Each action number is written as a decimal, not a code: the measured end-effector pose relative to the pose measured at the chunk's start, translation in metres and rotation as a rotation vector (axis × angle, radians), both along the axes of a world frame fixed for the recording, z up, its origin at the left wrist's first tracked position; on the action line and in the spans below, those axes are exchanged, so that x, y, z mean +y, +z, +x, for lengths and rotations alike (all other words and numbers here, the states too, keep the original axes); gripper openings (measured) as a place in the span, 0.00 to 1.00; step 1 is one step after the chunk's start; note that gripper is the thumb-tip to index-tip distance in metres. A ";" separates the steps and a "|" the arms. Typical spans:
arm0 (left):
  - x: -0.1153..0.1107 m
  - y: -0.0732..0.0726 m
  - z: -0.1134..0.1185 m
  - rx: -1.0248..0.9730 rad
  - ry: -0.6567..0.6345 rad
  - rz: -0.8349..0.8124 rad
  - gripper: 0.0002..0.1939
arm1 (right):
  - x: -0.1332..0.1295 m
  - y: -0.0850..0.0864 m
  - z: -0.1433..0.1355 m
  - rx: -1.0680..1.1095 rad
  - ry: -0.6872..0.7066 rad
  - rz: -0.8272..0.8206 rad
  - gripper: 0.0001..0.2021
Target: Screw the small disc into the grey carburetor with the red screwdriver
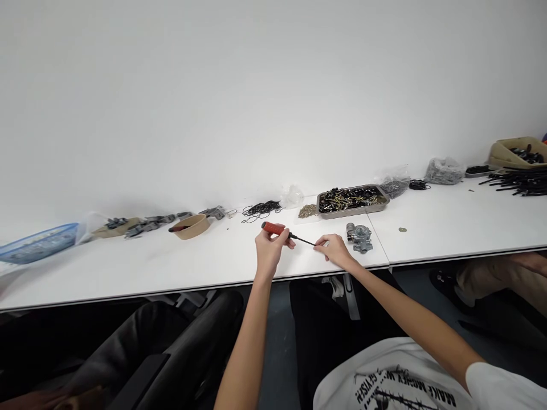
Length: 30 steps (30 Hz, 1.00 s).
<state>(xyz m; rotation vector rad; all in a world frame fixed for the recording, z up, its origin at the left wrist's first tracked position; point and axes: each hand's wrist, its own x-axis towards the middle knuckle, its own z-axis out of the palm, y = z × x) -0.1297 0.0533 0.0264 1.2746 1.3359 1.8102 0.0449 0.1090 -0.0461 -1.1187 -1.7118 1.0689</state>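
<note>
From my end, the left hand (269,250) has its fingers closed around the handle of a screwdriver (293,236), the shaft pointing across to the right hand (335,249). My right fingertips are narrowed to a pinch at its tip; whether a small piece sits between them too, I cannot tell at this size.

The metal part (361,238) lies on the table (222,256) just to the right of my right fingers, with neither hand touching it and the screwdriver tip apart from it. So I judge this to be a stage of getting the tool ready: the screwdriver is in hand, but nothing is being done to the metal part. Whether any screws are already in it, I cannot make out.

Plenty of loose stock is left. Beyond my right fingers, a metal tray (350,214) holds a heap of black and brass-coloured pieces (344,200), and beside it, farther out than both hands, is a pile of small brass-coloured bits (306,211). Black rings (262,208) lie beyond my left fingers, none of them in hand. A flat little disc (402,230) lies alone, to the right of the metal part.
</note>
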 end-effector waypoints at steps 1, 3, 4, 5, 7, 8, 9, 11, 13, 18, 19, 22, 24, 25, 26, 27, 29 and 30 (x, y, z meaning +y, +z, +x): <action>0.001 0.004 0.001 0.021 -0.023 -0.010 0.13 | 0.000 0.000 0.001 0.005 0.013 0.001 0.03; 0.002 0.011 0.001 0.056 -0.074 -0.027 0.13 | -0.001 -0.001 0.001 0.025 0.053 -0.011 0.03; 0.003 0.013 0.000 0.065 -0.094 -0.026 0.15 | -0.001 -0.002 0.002 0.043 0.075 -0.026 0.03; 0.004 0.015 0.000 0.067 -0.106 -0.016 0.18 | -0.002 -0.002 0.002 0.067 0.096 -0.044 0.04; 0.007 0.017 -0.001 0.063 -0.108 0.025 0.26 | -0.004 -0.001 0.002 0.125 0.130 -0.088 0.05; 0.008 0.018 -0.002 0.062 -0.101 0.050 0.30 | -0.005 -0.001 0.001 0.153 0.144 -0.109 0.06; 0.009 0.018 -0.001 0.064 -0.096 0.069 0.32 | -0.007 -0.001 0.001 0.172 0.155 -0.128 0.06; 0.011 0.021 0.001 0.079 -0.100 0.087 0.32 | -0.010 0.000 0.000 0.179 0.167 -0.161 0.06; 0.012 0.024 0.004 0.100 -0.122 0.085 0.31 | -0.012 0.000 -0.001 0.177 0.172 -0.184 0.07; 0.012 0.032 0.012 0.102 -0.118 0.141 0.28 | -0.015 0.002 0.002 0.251 0.200 -0.203 0.09; 0.011 0.033 0.013 0.090 -0.109 0.157 0.28 | -0.016 0.003 0.004 0.255 0.204 -0.205 0.09; 0.009 0.035 0.015 0.054 -0.097 0.169 0.28 | -0.019 0.009 0.008 0.265 0.207 -0.194 0.10; 0.008 0.037 0.017 0.035 -0.089 0.171 0.27 | -0.024 0.016 0.012 0.241 0.213 -0.163 0.10; 0.008 0.038 0.016 0.028 -0.086 0.173 0.27 | -0.027 0.021 0.014 0.199 0.215 -0.134 0.10; 0.008 0.038 0.016 0.022 -0.085 0.176 0.27 | -0.031 0.027 0.018 0.139 0.211 -0.092 0.11; 0.009 0.038 0.014 0.015 -0.086 0.178 0.27 | -0.035 0.034 0.024 0.071 0.197 -0.042 0.12; 0.013 0.034 0.010 -0.006 -0.089 0.179 0.27 | -0.043 0.051 0.042 -0.040 0.148 0.069 0.18; 0.017 0.031 0.007 -0.018 -0.088 0.180 0.27 | -0.045 0.059 0.055 -0.062 0.118 0.111 0.19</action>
